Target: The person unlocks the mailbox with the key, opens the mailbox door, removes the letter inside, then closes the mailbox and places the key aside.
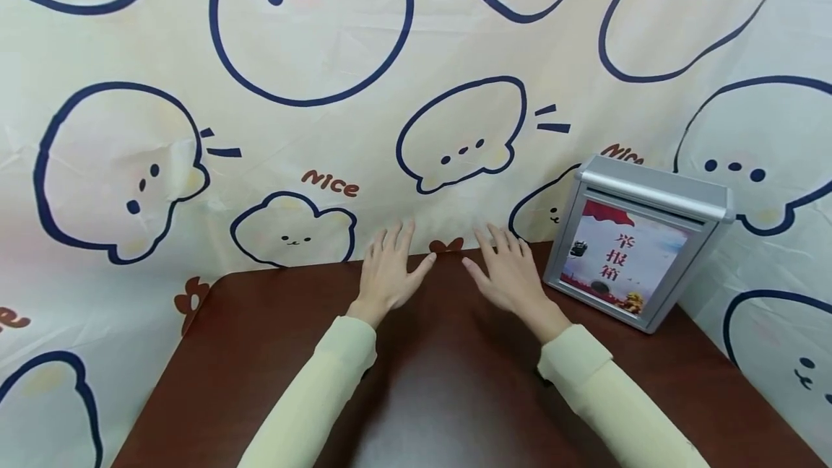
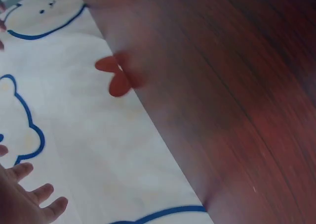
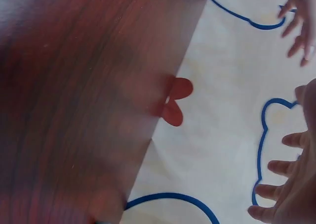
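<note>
Both hands stretch forward with spread fingers over the far part of a dark brown table [image 1: 260, 367]. Nothing is held by the left hand [image 1: 388, 273], which lies palm down left of the middle. Its fingers show at the lower left of the left wrist view. The right hand [image 1: 512, 273] mirrors it, also bare, just left of a silver-framed box [image 1: 656, 190]. That box has a slanted front with a printed panel [image 1: 624, 258] bearing red characters. In the right wrist view, the right hand's fingers [image 3: 281, 168] fan out in front of the patterned cloth.
A cream cloth [image 1: 364, 139] with blue-outlined cartoon shapes and "Nice" lettering hangs behind the table and along its sides. A red-brown printed flower [image 1: 446, 245] peeks over the back edge between the hands. The box stands at the table's back right corner.
</note>
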Available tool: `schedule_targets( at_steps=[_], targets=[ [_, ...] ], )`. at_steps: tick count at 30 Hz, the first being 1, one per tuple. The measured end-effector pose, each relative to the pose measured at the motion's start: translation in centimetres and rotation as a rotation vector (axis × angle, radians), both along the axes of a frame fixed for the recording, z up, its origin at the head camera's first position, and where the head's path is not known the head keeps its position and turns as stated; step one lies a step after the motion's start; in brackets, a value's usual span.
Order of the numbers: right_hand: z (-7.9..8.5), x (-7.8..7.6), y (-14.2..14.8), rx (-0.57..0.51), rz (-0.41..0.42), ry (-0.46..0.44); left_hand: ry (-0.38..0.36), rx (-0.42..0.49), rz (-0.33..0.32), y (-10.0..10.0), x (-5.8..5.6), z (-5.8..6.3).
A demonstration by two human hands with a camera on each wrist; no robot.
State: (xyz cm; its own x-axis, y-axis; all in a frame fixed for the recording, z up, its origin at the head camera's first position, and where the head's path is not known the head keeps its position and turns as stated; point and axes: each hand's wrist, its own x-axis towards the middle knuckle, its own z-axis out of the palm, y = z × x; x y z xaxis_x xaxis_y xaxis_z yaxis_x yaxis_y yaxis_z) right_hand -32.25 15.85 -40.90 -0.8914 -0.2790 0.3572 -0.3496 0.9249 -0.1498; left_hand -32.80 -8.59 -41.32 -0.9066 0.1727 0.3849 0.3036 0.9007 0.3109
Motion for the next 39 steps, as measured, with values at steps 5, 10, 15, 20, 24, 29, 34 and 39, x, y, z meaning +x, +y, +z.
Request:
schedule_targets(
  at_steps=[5, 10, 15, 20, 24, 29, 34, 39],
  targets=[
    [1.3, 2.7, 3.0, -0.168, 0.021, -0.036, -0.023, 0.12, -0.036, 1.1, 0.6, 0.2],
    [2.6, 5.1, 6.5, -0.29, -0.001, -0.053, -0.054, 0.232, -0.088, 3.1, 0.6, 0.5],
    [3.3, 7.2, 10.0, -0.388, -0.008, -0.021, -0.09, 0.344, -0.144, 5.5, 0.5, 0.5],
    [3.0, 8.4, 14.2, -0.491, -0.019, 0.012, -0.119, 0.462, -0.231, 8.0, 0.0, 0.6],
    [2.7, 9.4, 17.4, -0.536, -0.107, 0.023, -0.143, 0.502, -0.297, 10.3, -0.7, 0.6],
    [2.7, 10.4, 20.9, -0.544, -0.26, 0.027, -0.181, 0.615, -0.37, 14.0, -1.6, 0.6],
    [2.6, 10.8, 22.6, -0.587, -0.391, 0.053, -0.209, 0.743, -0.413, 17.9, -2.4, 0.6],
    [2.2, 10.3, 22.7, -0.654, -0.517, 0.063, -0.242, 0.791, -0.384, 20.7, -3.0, 0.6]
  ],
)
